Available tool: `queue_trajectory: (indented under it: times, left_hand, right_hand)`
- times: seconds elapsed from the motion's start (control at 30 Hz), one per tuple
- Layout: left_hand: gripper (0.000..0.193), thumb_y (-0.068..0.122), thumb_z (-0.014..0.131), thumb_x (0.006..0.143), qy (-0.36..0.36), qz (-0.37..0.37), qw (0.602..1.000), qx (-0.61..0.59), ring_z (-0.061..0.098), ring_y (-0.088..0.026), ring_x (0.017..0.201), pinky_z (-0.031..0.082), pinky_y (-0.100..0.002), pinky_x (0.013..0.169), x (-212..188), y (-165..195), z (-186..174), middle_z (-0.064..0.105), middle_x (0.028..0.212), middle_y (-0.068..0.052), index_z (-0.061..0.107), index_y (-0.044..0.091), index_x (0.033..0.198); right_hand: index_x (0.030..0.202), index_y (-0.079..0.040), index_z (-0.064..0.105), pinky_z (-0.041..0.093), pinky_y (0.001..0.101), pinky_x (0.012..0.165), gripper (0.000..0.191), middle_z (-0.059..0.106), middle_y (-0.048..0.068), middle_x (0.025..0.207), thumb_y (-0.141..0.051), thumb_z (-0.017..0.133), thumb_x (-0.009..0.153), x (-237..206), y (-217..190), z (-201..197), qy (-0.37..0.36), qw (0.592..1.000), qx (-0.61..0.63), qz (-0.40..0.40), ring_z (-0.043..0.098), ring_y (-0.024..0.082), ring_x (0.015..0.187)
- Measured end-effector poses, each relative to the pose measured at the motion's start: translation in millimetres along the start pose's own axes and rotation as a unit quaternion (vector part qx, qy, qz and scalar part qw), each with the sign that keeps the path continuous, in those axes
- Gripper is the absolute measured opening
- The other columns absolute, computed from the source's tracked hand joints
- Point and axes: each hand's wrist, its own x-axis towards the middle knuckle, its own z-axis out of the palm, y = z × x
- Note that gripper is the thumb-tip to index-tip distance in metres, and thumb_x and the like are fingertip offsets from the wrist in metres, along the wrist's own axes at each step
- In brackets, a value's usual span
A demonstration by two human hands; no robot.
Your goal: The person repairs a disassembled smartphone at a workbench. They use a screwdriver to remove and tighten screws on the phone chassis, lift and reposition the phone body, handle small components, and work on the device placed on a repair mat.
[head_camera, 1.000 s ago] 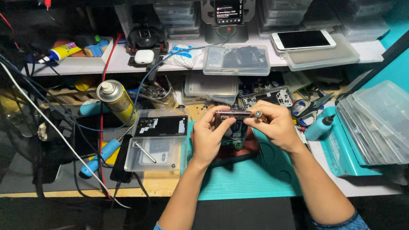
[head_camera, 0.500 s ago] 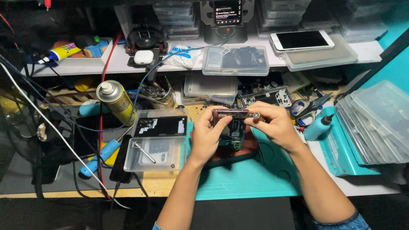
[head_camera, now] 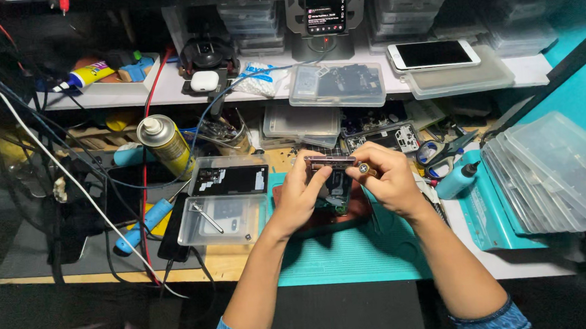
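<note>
Both hands are working over a teal rubber work mat (head_camera: 354, 253) at the front of a crowded bench. The left hand (head_camera: 300, 197) is curling its fingers round the near end of a slim dark opened phone body (head_camera: 333, 172), propped on edge above the mat, thumb pressing its side. The right hand (head_camera: 389, 178) is pinching a small brass-tipped screwdriver (head_camera: 364, 169) against the phone's top edge.

Just left of the hands, a clear plastic tray (head_camera: 218, 221) is holding a metal tool. A yellow spray can (head_camera: 164, 144) is standing behind it among trailing cables. To the right, a blue squeeze bottle (head_camera: 457, 180) and stacked clear plastic lids (head_camera: 558, 173) are crowding the mat's edge. A white smartphone (head_camera: 433, 54) is lying on the shelf behind.
</note>
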Motion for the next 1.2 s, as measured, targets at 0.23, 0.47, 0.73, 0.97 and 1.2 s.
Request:
queue_trajectory:
  times: [0.23, 0.47, 0.73, 0.97, 1.2]
  left_hand:
    - [0.019, 0.012, 0.066, 0.101, 0.012, 0.005, 1.0, 0.004, 0.059, -0.006, 0.094, 0.05, -0.024, 0.083, -0.4, 1.1, -1.0, 0.064, 0.1, 0.0, 0.054, 0.004, 0.114]
    - [0.017, 0.01, 0.062, 0.103, 0.047, 0.013, 0.997, -0.06, 0.058, -0.005, 0.094, 0.049, -0.023, 0.084, 6.2, 2.9, 2.5, 0.065, 0.102, 0.001, 0.058, 0.001, 0.117]
    - [0.017, 0.014, 0.056, 0.108, 0.069, 0.0, 0.994, -0.084, 0.056, -0.003, 0.093, 0.047, -0.023, 0.084, 10.4, 3.9, 0.5, 0.067, 0.1, 0.002, 0.062, -0.001, 0.114]
    - [0.017, 0.012, 0.058, 0.107, 0.093, 0.021, 0.995, -0.016, 0.056, -0.002, 0.087, 0.048, -0.022, 0.076, 18.8, -6.8, 6.5, 0.067, 0.094, 0.002, 0.064, -0.002, 0.114]
    - [0.017, 0.012, 0.062, 0.104, 0.122, 0.027, 0.99, 0.069, 0.06, -0.003, 0.08, 0.051, -0.024, 0.069, 20.7, -16.1, 19.2, 0.071, 0.09, -0.002, 0.066, -0.001, 0.115]
  right_hand:
    - [0.096, 0.003, 0.063, 0.036, 0.0236, 0.055, 0.009, 0.06, 0.004, 0.088, 0.001, 0.07, 0.09, 0.4, -0.1, 12.8, 0.041, 0.998, -0.039, -0.023, 0.049, 0.006, 0.063]
    - [0.104, 0.003, 0.069, 0.037, 0.0212, 0.059, 0.014, 0.06, -0.001, 0.091, -0.002, 0.074, 0.093, 3.1, 7.2, 22.2, 0.065, 0.996, 0.043, 0.041, 0.047, 0.003, 0.069]
    - [0.109, 0.002, 0.072, 0.039, 0.0163, 0.064, 0.014, 0.064, -0.006, 0.089, 0.0, 0.073, 0.096, -4.0, 1.5, 31.2, 0.165, 0.972, 0.131, 0.102, 0.048, -0.002, 0.074]
    - [0.106, 0.002, 0.076, 0.035, 0.0177, 0.058, 0.013, 0.061, -0.006, 0.085, -0.001, 0.074, 0.093, 1.7, 11.6, 33.6, 0.19, 0.972, 0.084, 0.113, 0.045, -0.002, 0.066]
    - [0.097, 0.0, 0.074, 0.032, 0.0181, 0.055, 0.01, 0.058, -0.01, 0.073, -0.007, 0.079, 0.091, 5.7, 23.3, 34.2, 0.235, 0.958, 0.087, 0.137, 0.044, -0.002, 0.063]
